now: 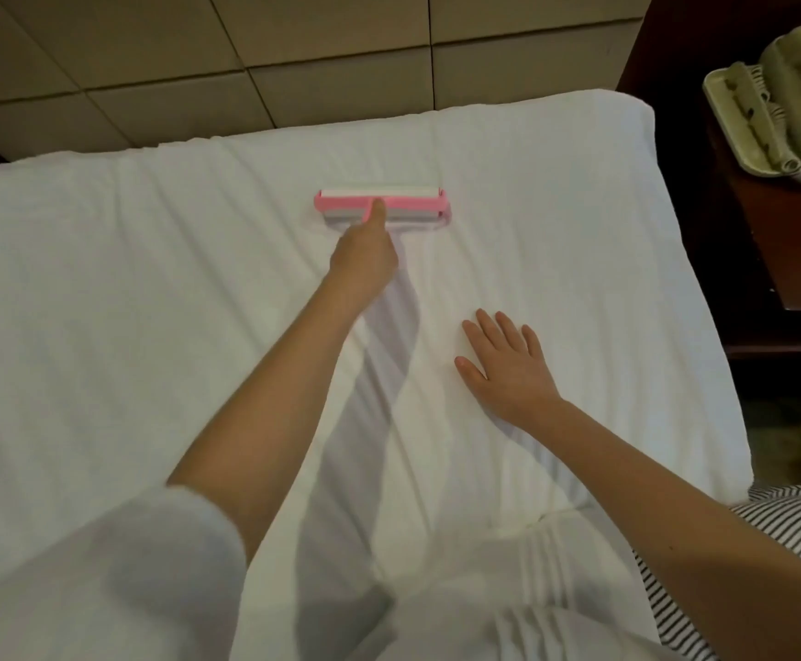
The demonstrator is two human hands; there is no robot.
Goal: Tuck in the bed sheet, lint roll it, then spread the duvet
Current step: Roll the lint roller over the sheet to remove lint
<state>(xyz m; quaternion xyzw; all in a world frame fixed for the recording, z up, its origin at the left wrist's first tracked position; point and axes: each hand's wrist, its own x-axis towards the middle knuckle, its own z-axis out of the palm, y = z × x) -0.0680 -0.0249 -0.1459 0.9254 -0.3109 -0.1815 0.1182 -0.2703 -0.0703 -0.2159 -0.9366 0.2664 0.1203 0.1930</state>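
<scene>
— Where's the lint roller (pixel 403 203)?
— Just beyond the left hand (pixel 365 257), which grips its handle (thumb along the pink stem), its head on the bed sheet (pixel 127 288).
— The right hand (pixel 508 372)?
— Flat, fingers spread, on the sheet, nearer and right of that grip.

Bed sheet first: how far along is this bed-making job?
Done, apparently: the bed sheet lies fairly smooth, wrapped over the far right corner. In hand: the left grip holds the pink lint roller near the bed's far end, while the right grip rests flat on the sheet. Left: the bunched white duvet at the near end is not yet spread.
</scene>
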